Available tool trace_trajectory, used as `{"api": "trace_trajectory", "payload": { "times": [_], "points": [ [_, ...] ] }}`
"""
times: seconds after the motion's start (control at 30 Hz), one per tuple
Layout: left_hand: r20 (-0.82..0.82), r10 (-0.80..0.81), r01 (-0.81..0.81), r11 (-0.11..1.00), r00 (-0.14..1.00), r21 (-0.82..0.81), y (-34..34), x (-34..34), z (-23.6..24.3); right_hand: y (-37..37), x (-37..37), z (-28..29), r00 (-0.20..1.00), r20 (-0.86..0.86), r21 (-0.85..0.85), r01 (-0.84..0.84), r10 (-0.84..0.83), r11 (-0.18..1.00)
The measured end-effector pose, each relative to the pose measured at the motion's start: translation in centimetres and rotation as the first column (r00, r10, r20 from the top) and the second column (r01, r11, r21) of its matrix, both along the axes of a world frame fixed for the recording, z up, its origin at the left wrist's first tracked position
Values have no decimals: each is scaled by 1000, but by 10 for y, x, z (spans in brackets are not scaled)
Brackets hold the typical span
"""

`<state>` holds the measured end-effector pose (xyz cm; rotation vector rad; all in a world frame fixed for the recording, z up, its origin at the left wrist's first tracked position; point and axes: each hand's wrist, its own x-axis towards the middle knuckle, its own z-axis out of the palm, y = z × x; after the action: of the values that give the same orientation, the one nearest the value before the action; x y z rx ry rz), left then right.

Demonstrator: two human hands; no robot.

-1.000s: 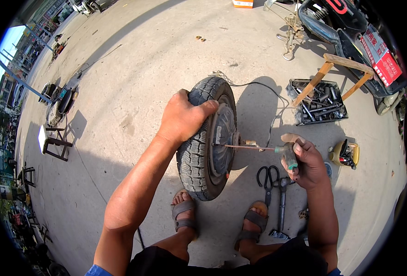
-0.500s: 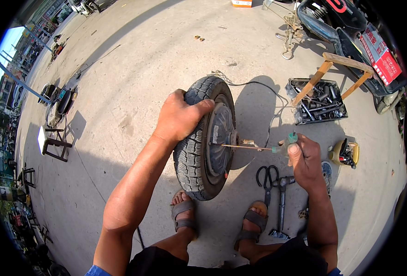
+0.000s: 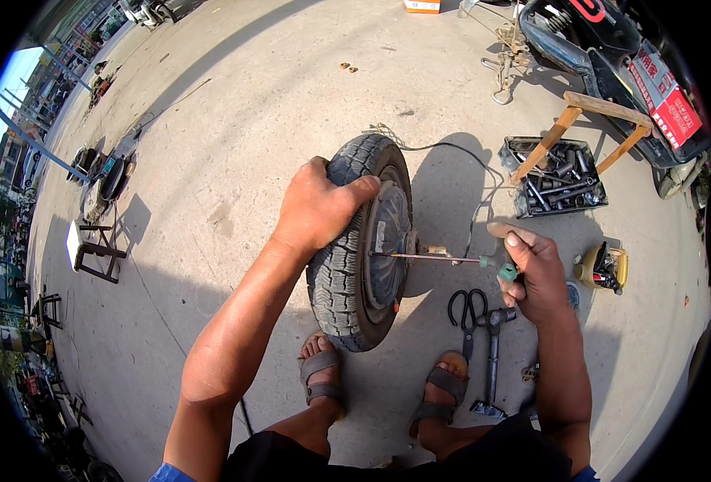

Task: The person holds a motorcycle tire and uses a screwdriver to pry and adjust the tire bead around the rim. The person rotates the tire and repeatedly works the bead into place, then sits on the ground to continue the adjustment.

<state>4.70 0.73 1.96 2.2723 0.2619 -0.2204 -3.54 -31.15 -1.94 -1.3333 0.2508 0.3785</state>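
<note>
A black-tyred wheel [image 3: 333, 291] with a grey metal hub motor [image 3: 389, 221] stands upright on the ground in front of me. My left hand [image 3: 317, 207] is closed over the top left of the tyre, its thumb reaching across to the rim. In my right hand [image 3: 542, 277] is a screwdriver [image 3: 440, 257] with a greenish T-shaped handle, the fingers wrapped round its crossbar. Its long thin shaft lies nearly level, and the tip meets the edge of the hub cover. A cable [image 3: 452, 146] runs out behind the wheel.
Scissors [image 3: 468, 317] and a metal hammer-like tool [image 3: 493, 353] lie near my right foot. A black crate of sockets and wrenches [image 3: 560, 201] stands at the right, beside a wooden frame [image 3: 560, 132], a yellow container [image 3: 588, 267] and a scooter [image 3: 564, 44]. A small stool [image 3: 94, 249] is at left.
My right hand has turned the screwdriver: the handle's green end that pointed up now points down. The wheel has shifted slightly, while my left hand keeps its hold.
</note>
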Motion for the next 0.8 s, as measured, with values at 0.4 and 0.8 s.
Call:
{"api": "trace_trajectory", "payload": {
  "times": [0.4,0.8],
  "points": [
    [50,50,-48,998,998,-49,3,0,-5,-12,-4,-18,795,457,-597,-58,399,800],
    [20,21,-20,999,1000,-33,2,-1,-2,10,-7,-11,937,316,-431,5,146,902]
  ]
}}
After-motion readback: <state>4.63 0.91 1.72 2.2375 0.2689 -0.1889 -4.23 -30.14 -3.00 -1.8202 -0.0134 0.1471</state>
